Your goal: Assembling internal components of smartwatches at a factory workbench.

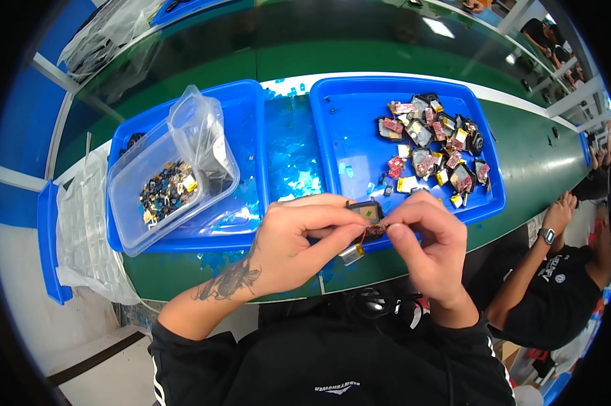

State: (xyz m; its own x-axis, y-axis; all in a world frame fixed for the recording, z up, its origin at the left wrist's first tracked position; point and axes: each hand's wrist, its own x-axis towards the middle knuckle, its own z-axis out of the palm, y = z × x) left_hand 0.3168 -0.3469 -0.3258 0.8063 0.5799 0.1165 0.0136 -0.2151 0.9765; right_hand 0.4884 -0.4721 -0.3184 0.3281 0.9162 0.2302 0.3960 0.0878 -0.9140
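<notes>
Black device (pixel 367 213) (battery (pixel 352 254) beside) between fingers (pixel 324 215)

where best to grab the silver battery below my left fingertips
Probably pinch the battery by its lower end, coming from below: that end juts out uncovered, while the left hand and black case crowd its upper end.

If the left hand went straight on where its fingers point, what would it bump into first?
Past the small opened black device at its fingertips, probably the right hand, which faces it from the other side. Exact depth is hard to judge here.
</notes>
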